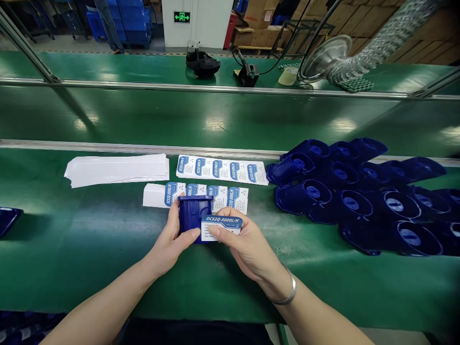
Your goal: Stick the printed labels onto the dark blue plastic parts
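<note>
Between my hands is a dark blue plastic housing [192, 213], upright above the green mat. My left hand [170, 239] grips its left side, thumb across the front. A blue-and-white label [224, 221] printed "DC52Q-5000L/H" is pinched in my right hand [247, 244], which wears a bracelet. The label overlaps the housing's lower right; whether it sticks there I cannot tell. Just behind lies a label strip [237, 199], partly hidden by the housing, its left end bare backing. Further back lies a stack of label sheets [223, 169].
White backing strips [117, 170] are piled at the back left. Many blue housings [352, 201] crowd the right side, and another blue piece [9, 220] sits at the left edge. Beyond the metal rail are a soldering stand [246, 74] and a flexible duct [381, 45].
</note>
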`<state>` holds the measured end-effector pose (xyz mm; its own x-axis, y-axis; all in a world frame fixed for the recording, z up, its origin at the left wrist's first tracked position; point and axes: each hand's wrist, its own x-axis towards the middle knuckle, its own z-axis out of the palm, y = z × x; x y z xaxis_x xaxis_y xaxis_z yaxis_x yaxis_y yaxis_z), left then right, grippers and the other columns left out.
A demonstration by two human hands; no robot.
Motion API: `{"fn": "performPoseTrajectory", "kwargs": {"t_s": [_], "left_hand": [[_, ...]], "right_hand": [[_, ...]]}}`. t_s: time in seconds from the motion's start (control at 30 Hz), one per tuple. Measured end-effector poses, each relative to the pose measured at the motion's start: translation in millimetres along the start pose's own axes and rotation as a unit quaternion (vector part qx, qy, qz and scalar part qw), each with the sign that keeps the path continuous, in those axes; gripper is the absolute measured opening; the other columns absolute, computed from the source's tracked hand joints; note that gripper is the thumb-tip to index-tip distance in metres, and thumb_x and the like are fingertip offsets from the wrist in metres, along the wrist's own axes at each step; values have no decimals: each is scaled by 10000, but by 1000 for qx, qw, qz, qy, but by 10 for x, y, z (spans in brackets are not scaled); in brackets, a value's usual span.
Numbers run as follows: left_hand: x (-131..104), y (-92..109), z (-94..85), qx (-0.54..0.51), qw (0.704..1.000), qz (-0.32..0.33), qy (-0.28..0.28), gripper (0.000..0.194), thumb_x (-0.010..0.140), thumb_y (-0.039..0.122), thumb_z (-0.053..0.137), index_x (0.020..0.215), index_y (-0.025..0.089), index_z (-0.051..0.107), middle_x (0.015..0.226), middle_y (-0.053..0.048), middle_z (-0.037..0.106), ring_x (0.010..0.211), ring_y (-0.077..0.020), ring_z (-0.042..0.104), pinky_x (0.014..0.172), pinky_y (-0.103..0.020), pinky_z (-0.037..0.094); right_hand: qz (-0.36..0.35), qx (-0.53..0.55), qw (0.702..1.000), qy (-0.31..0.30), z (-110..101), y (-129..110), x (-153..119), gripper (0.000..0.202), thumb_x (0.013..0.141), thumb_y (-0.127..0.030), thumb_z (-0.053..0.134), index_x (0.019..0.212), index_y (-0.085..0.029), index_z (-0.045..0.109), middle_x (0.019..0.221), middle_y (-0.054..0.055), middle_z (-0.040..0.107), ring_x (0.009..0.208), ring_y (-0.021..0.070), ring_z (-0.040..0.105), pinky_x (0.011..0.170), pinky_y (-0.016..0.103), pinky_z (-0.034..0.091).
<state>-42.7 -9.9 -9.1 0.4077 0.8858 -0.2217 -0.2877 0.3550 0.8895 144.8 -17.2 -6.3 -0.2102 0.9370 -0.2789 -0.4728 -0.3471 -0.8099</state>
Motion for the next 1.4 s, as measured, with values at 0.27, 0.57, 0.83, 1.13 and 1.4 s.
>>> {"fn": "performPoseTrajectory", "kwargs": {"t_s": [0.27, 0.57, 0.83, 1.13, 1.4], "left_hand": [[24, 51, 32, 49, 999, 2, 4, 951, 872, 329, 752, 1602, 350, 143, 1575, -80, 432, 1442, -323, 418, 1161, -450, 419], [18, 30, 27, 41, 999, 0, 13, 940, 866, 317, 761, 1589, 339, 161, 1582, -79, 426, 1454, -307, 410, 1169, -430, 415], [16, 30, 24, 37, 999, 0, 10, 911, 872, 308, 754, 1586, 362, 190, 1590, -61, 423, 1455, -307, 408, 1168, -433, 419], [13, 67, 42, 57, 998, -3, 9, 1007, 882, 338, 741, 1617, 383, 55, 1591, -62, 424, 1438, -308, 428, 1184, -459, 396], [25, 61, 18, 61, 998, 2, 0, 1025, 879, 341, 743, 1617, 374, 31, 1605, -85, 389, 1456, -321, 401, 1194, -481, 381]], "right_hand": [[-5, -6, 1000, -4, -15, 9, 2, 335, 791, -332, 935, 879, -174, 653, 834, 1, 630, 770, 136, 536, 742, 225, 443], [3, 1, 1000, -6, -5, 12, 7, 346, 782, -345, 937, 904, -182, 656, 871, 15, 655, 811, 163, 576, 772, 254, 466], [0, 9, 1000, -8, -6, 20, 0, 333, 788, -342, 935, 905, -180, 668, 872, 16, 669, 804, 151, 578, 775, 246, 471], [-5, 15, 1000, -17, -1, 20, -1, 293, 815, -324, 918, 933, -185, 689, 923, 20, 689, 852, 155, 598, 817, 259, 490], [-13, 5, 1000, -20, -4, 28, 11, 276, 832, -324, 904, 939, -191, 687, 916, 12, 685, 846, 151, 592, 813, 252, 479]]}}
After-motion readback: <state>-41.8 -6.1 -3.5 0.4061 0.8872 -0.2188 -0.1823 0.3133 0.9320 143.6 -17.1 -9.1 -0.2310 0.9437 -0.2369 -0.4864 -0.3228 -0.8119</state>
